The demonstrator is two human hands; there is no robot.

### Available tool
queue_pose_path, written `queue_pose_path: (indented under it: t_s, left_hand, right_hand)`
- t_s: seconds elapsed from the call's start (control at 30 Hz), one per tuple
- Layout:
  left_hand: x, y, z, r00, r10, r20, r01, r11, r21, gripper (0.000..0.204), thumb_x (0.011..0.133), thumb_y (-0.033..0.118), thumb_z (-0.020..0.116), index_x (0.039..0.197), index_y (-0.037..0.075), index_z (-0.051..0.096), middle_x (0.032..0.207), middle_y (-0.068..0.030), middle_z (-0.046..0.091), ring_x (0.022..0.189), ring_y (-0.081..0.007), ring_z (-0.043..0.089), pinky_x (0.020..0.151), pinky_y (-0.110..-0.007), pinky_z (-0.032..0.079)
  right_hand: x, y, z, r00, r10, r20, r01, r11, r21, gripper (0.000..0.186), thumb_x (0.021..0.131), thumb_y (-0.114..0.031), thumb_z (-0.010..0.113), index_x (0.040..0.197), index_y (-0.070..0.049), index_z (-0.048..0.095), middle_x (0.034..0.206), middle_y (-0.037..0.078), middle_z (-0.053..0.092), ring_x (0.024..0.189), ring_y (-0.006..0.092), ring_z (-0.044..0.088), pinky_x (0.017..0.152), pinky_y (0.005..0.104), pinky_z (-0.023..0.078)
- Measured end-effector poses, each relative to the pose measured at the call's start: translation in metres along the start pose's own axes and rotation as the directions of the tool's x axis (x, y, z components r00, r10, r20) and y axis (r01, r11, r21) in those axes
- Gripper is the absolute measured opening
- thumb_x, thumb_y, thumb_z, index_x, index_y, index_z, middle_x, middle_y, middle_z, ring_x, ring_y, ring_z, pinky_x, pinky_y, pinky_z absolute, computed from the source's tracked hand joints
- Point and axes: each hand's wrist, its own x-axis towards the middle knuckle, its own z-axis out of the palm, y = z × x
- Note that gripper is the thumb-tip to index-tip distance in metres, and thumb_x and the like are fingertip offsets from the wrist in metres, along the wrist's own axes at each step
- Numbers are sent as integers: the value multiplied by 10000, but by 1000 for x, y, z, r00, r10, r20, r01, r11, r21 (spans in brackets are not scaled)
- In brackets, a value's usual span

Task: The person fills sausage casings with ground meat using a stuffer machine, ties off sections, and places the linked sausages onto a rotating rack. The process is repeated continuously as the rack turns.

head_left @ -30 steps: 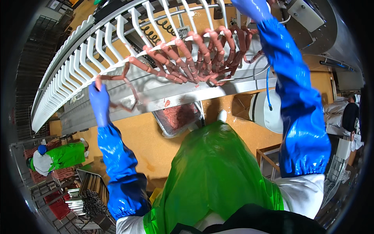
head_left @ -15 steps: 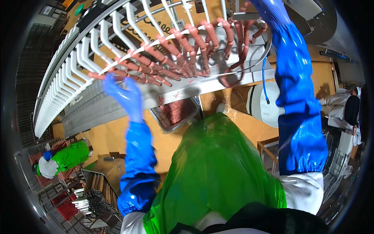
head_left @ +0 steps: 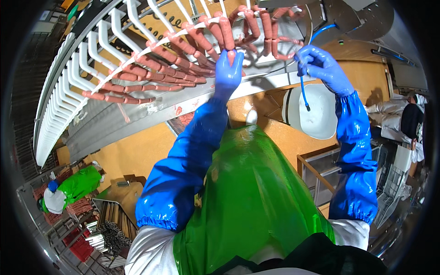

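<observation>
Linked pink sausages (head_left: 183,45) hang in loops from a curved row of white hooks (head_left: 123,36). My left hand (head_left: 228,75), in a blue glove, has its fingers closed round the lower end of a hanging sausage (head_left: 226,34). To the right, my gloved right hand (head_left: 323,68) is raised with curled fingers beside the last sausage loops (head_left: 274,41). A thin blue hose (head_left: 304,94) runs past its fingertips. What those fingers hold, if anything, I cannot make out.
A metal ledge (head_left: 103,133) runs beneath the hooks. A tray of ground meat (head_left: 178,123) is partly hidden behind my left arm. At right stands a white tub (head_left: 316,117). Another person in a green apron (head_left: 82,185) is far left; a person in white (head_left: 389,118) is far right.
My left hand has moved right, from the left end of the sausages to a loop near the middle, and closed on it. My right hand has come down toward me. The hooks have shifted left.
</observation>
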Motion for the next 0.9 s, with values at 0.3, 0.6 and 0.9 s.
queue_pose_path:
  t_s: [0.3, 0.6, 0.9]
  left_hand:
    - [-43, 8, -13, 980, -195, 43, 196, 980, -20, 105, 878, 40, 569, 968, -13, 577, 852, -136, 561, 696, -249, 584, 618, -366, 484]
    - [-111, 19, -38, 973, -229, 6, 223, 952, 210, 287, 888, 155, 585, 1107, -22, 533, 997, -168, 577, 918, -278, 586, 779, -394, 461]
    - [-109, 65, -6, 977, -200, 78, 207, 973, -98, 238, 900, 144, 509, 1097, 12, 497, 926, -46, 490, 830, -156, 478, 772, -287, 413]
  right_hand:
    - [108, -6, 39, 831, 215, 513, -48, 946, -320, 160, 831, -114, 658, 949, -33, 588, 774, -8, 556, 714, 74, 509, 651, 231, 425]
    - [193, -162, 30, 782, -601, 164, 417, 309, -855, 219, 777, -117, 663, 963, -13, 611, 821, 125, 656, 719, 202, 637, 658, 339, 525]
    - [232, -207, -4, 964, -220, -148, -160, -36, -986, 255, 765, -222, 632, 853, 9, 694, 810, 208, 679, 761, 350, 677, 670, 414, 536]
